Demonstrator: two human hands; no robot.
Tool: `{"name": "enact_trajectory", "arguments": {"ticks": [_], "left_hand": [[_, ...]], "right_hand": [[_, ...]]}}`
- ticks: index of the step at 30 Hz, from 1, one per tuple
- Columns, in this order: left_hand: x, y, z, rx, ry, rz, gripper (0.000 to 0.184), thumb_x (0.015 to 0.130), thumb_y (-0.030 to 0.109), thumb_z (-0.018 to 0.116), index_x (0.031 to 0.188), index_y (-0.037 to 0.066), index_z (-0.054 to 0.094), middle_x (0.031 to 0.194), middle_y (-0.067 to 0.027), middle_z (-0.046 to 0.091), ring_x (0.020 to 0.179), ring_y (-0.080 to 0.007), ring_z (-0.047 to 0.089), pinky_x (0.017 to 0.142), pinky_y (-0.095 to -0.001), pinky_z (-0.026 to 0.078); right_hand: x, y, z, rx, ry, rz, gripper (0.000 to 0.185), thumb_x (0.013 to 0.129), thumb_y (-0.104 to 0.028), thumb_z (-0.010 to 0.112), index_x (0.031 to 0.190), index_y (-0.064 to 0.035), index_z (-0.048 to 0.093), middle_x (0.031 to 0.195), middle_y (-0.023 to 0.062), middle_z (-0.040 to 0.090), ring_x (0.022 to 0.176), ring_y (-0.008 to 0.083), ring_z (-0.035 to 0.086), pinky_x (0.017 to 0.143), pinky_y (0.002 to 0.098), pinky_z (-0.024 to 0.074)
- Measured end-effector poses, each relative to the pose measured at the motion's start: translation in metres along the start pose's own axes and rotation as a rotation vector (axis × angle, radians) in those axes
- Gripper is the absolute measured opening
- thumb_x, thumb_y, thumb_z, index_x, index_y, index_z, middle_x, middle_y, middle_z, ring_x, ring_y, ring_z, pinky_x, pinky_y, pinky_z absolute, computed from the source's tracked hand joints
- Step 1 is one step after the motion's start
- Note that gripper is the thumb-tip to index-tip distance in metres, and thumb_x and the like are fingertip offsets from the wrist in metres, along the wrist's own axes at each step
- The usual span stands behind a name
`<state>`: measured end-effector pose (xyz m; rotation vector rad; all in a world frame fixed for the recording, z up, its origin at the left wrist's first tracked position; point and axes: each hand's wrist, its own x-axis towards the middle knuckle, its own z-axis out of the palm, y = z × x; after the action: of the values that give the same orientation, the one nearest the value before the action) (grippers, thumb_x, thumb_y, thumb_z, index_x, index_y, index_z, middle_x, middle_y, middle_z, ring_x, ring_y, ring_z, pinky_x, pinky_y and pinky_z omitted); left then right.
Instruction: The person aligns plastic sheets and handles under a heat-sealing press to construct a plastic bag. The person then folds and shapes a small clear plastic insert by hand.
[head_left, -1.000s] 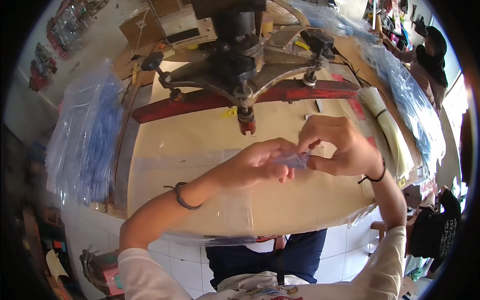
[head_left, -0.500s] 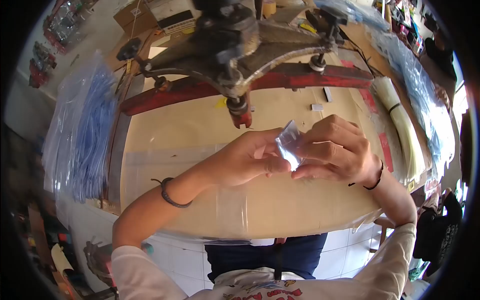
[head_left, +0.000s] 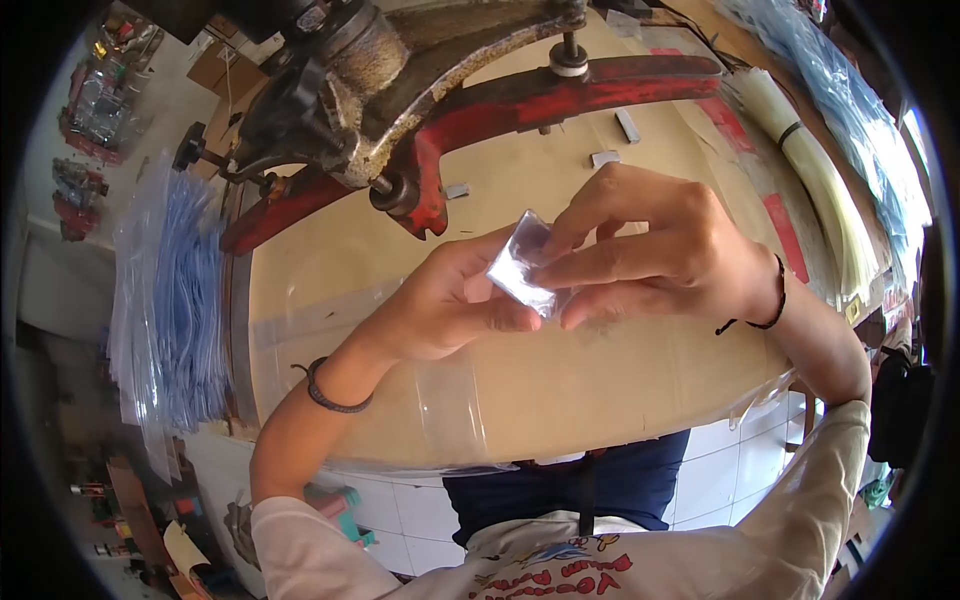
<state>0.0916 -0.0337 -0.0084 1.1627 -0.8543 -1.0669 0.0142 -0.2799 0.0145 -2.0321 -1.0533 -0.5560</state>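
Observation:
My left hand (head_left: 450,300) grips a small shiny piece of clear plastic (head_left: 520,265) between thumb and fingers, above the brown-covered tabletop. From the other side my right hand (head_left: 665,245) pinches the same plastic; its thumb and fingertips press at the near right edge. The plastic looks folded or like a small pouch, and glare hides its detail. Just beyond the hands stands a machine with a red metal bar (head_left: 560,100) and a worn metal arm (head_left: 455,50). Small grey pieces (head_left: 627,126) lie on the table under the bar.
Blue-tinted plastic sheets (head_left: 190,300) hang over the left table edge. At the right lie a bundle of pale strips (head_left: 815,170) tied with a dark band and more clear plastic sheeting (head_left: 830,90). Clear tape (head_left: 450,410) crosses the brown table cover (head_left: 560,390).
The view has shifted, so the machine appears farther left and closer. Both hands still hold the plastic, which has turned and shows a broader shiny face.

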Motion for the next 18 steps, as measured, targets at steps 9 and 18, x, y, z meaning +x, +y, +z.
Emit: {"name": "enact_trajectory", "arguments": {"ticks": [9, 18], "left_hand": [[0.004, -0.004, 0.003, 0.054, 0.049, 0.093, 0.065, 0.089, -0.003, 0.071, 0.147, 0.003, 0.041, 0.131, -0.0041, 0.056, 0.122, -0.0155, 0.055, 0.093, -0.0303, 0.051], [0.004, -0.01, 0.01, 0.256, 0.174, 0.318, 0.055, 0.088, -0.012, 0.065, 0.136, 0.009, 0.05, 0.123, -0.0043, 0.054, 0.107, -0.0145, 0.062, 0.072, -0.0274, 0.056]], "right_hand": [[0.004, 0.001, -0.004, -0.027, -0.003, -0.001, 0.033, 0.076, -0.018, 0.083, 0.106, -0.0097, 0.073, 0.107, 0.008, 0.064, 0.094, 0.0226, 0.065, 0.076, 0.0342, 0.0547], [0.01, -0.016, -0.016, 0.517, -0.225, 0.833, 0.061, 0.084, -0.02, 0.083, 0.13, 0.0018, 0.049, 0.11, 0.0101, 0.064, 0.095, 0.0172, 0.068, 0.082, 0.0302, 0.056]]}}
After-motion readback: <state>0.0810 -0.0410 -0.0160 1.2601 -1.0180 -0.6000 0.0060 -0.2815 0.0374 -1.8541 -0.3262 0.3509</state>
